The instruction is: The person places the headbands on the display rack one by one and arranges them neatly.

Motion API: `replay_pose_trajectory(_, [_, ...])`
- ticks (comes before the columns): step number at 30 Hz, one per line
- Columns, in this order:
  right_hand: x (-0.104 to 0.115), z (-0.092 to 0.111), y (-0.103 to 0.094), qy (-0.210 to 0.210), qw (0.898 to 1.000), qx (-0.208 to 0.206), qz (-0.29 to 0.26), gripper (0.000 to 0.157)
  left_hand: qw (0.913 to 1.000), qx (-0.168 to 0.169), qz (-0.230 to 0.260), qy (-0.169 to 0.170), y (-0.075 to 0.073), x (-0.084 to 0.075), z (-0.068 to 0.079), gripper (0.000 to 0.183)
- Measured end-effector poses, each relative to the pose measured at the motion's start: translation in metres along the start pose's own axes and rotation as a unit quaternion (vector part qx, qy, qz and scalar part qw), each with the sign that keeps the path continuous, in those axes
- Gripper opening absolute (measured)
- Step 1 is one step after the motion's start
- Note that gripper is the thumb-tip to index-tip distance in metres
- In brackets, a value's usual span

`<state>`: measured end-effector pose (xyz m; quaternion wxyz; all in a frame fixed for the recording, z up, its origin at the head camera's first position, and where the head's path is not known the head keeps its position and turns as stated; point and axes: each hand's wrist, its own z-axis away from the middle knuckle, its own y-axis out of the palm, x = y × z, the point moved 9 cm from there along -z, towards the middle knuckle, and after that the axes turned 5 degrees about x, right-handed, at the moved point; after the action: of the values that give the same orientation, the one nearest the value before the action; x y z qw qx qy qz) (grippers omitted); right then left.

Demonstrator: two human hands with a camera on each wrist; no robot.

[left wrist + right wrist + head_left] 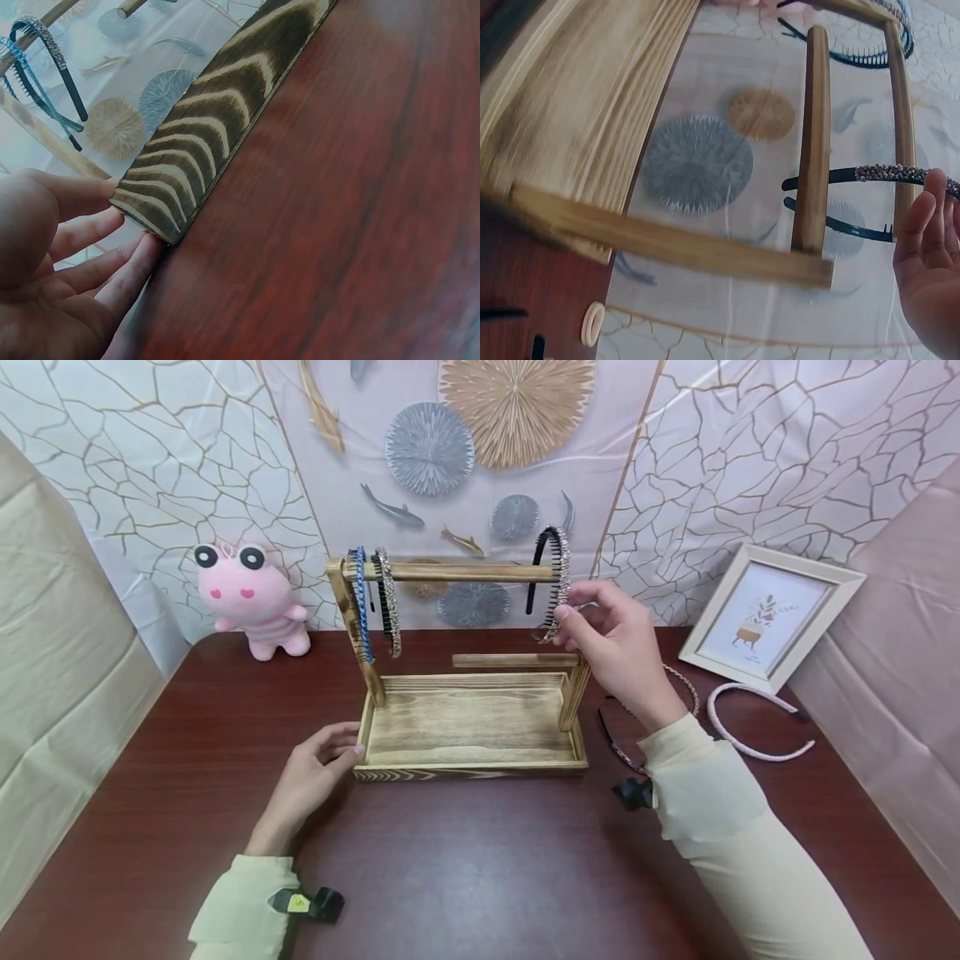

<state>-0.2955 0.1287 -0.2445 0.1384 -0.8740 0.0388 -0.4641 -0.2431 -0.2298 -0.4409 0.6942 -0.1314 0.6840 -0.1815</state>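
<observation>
A wooden rack with a tray base [471,768] stands on the table, with an upper bar [472,573] and a shorter lower bar [513,660]. My right hand [618,647] pinches a rhinestone headband [562,564] looped over the upper bar's right end; black comb teeth line its inside. In the right wrist view, the headband's black ends [840,177] pass by the lower bar. A blue headband [362,602] and another glittery headband [388,610] hang at the bar's left. My left hand [311,772] holds the tray's left front corner, thumb at the rim, fingers along the outer side.
More headbands lie on the table at the right: a white one [720,727] and others [626,758] partly hidden behind my right forearm. A framed picture [772,614] leans at the back right. A pink plush toy [247,597] stands at the back left, before a patterned cloth backdrop.
</observation>
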Motion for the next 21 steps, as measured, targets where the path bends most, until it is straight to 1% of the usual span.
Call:
replay_pose_trajectory(9, [0.003, -0.008, 0.038, -0.007, 0.999, 0.040, -0.026, 0.017, 1.0000, 0.000, 0.003, -0.003, 0.000, 0.001, -0.001, 0.040])
replay_pose_trajectory(17, [-0.001, -0.015, 0.073, 0.014, 0.996, 0.066, -0.052, 0.017, 1.0000, 0.000, 0.006, -0.001, 0.000, 0.001, -0.001, 0.040])
replay_pose_trajectory(21, [-0.001, -0.019, 0.089, 0.018, 0.995, 0.078, -0.054, 0.017, 1.0000, 0.000, 0.006, 0.000, 0.000, 0.002, -0.002, 0.040])
